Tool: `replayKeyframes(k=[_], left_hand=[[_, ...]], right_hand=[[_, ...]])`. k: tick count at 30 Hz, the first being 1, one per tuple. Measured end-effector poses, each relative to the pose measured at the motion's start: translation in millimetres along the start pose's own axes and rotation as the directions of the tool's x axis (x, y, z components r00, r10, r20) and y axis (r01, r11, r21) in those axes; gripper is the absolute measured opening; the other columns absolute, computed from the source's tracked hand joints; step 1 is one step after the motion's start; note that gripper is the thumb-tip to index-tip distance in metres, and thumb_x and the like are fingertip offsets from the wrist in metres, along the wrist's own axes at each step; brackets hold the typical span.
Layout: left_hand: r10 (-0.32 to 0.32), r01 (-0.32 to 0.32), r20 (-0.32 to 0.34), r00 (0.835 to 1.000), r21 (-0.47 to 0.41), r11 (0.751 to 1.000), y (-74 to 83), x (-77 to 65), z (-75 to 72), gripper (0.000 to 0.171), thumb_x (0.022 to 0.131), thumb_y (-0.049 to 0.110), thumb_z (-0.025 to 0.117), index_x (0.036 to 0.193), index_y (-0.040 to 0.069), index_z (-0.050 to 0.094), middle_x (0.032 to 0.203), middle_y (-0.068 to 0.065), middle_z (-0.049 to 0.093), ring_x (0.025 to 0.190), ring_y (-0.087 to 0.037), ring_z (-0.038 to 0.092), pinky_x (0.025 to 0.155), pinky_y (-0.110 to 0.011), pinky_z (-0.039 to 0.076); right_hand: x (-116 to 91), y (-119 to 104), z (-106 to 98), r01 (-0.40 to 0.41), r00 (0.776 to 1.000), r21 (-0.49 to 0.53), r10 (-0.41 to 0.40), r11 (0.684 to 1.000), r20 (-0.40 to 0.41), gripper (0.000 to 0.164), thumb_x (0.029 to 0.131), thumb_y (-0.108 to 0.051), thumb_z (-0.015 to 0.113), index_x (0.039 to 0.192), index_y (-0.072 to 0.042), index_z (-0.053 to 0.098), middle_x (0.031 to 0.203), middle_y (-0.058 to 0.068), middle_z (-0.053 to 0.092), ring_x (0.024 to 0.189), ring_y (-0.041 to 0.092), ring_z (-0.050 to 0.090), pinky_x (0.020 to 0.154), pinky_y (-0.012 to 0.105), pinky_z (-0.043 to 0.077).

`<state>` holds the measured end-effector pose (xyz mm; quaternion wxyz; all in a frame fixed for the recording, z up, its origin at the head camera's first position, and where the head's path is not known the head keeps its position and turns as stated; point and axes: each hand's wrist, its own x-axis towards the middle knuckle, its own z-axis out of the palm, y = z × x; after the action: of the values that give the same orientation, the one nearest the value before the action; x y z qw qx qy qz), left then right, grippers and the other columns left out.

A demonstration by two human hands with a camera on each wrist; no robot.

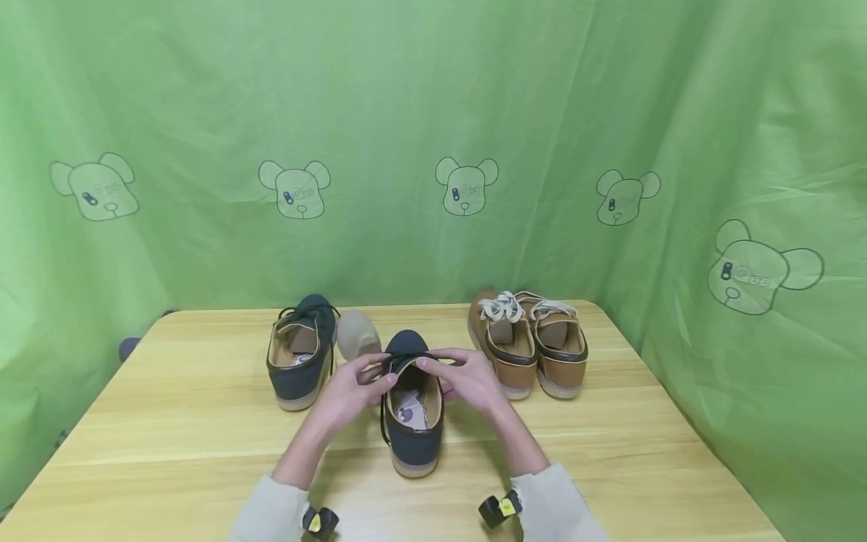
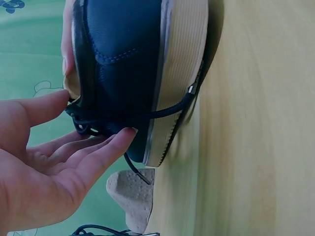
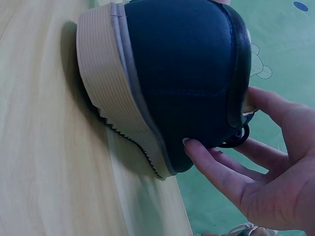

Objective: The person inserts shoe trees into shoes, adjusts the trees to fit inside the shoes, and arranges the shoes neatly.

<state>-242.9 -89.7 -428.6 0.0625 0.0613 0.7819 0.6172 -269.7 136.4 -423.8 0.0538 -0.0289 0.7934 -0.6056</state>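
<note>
A navy lace-up shoe (image 1: pixel 415 444) stands at the middle of the table, its heel toward me and its opening showing a pale printed insole. My left hand (image 1: pixel 350 393) grips the left edge of its opening by the laces, thumb at the rim and fingers along the outer side. On the opposite edge, my right hand (image 1: pixel 472 379) holds the shoe in the same way, thumb at the opening. Dark laces (image 2: pixel 170 110) hang loose down the shoe's left side. Its ribbed pale sole (image 3: pixel 106 64) shows in the right wrist view.
Another navy shoe (image 1: pixel 296 384) stands at left with brown padding inside. Beside it lies a beige moulded shoe insert (image 1: pixel 357 335). Two brown shoes (image 1: pixel 516 373) with white laces stand at right. A green curtain (image 1: pixel 379 248) hangs behind the wooden table (image 1: pixel 183 421).
</note>
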Motion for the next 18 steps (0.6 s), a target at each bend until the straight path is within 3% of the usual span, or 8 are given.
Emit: replayKeyframes(k=[5,12,15,18], left_hand=[[0.003,-0.002,0.033,0.999,-0.031,1.0,0.5,-1.7,-1.1,0.053,0.097,0.02,0.069,0.145,0.006,0.052,0.136,-0.023,0.063,0.114,-0.037,0.069,0.085,-0.039,0.062],[-0.003,0.005,0.025,1.0,-0.042,0.999,4.9,-1.7,-1.9,0.052,0.096,0.017,0.07,0.144,0.006,0.053,0.139,-0.022,0.061,0.12,-0.033,0.066,0.083,-0.037,0.062],[-0.005,0.004,0.033,0.999,0.022,1.0,10.4,-0.1,-3.5,0.051,0.096,0.018,0.069,0.143,0.005,0.054,0.13,-0.02,0.068,0.105,-0.028,0.072,0.08,-0.037,0.061],[0.009,-0.013,0.03,1.0,0.14,0.99,16.2,4.2,-6.9,0.047,0.097,0.021,0.068,0.14,0.004,0.057,0.123,-0.016,0.071,0.096,-0.023,0.071,0.081,-0.037,0.06]], right_hand=[[0,-2,0,-0.008,1.0,-0.002,0.008,1.0,0.005,0.051,0.08,-0.042,0.085,0.12,-0.012,0.075,0.106,0.016,0.076,0.069,0.029,0.075,0.064,0.04,0.064],[-1,-4,0,-0.008,1.0,-0.014,0.008,1.0,0.009,0.051,0.08,-0.043,0.085,0.12,-0.013,0.075,0.109,0.017,0.076,0.069,0.029,0.074,0.066,0.042,0.064],[-1,-3,-1,-0.009,1.0,-0.014,0.01,1.0,0.009,0.051,0.08,-0.042,0.085,0.12,-0.013,0.075,0.11,0.017,0.075,0.069,0.029,0.075,0.065,0.041,0.064],[-1,-3,-1,-0.012,1.0,-0.014,0.012,1.0,0.012,0.052,0.08,-0.042,0.085,0.121,-0.013,0.075,0.111,0.017,0.075,0.07,0.028,0.075,0.065,0.041,0.064]])
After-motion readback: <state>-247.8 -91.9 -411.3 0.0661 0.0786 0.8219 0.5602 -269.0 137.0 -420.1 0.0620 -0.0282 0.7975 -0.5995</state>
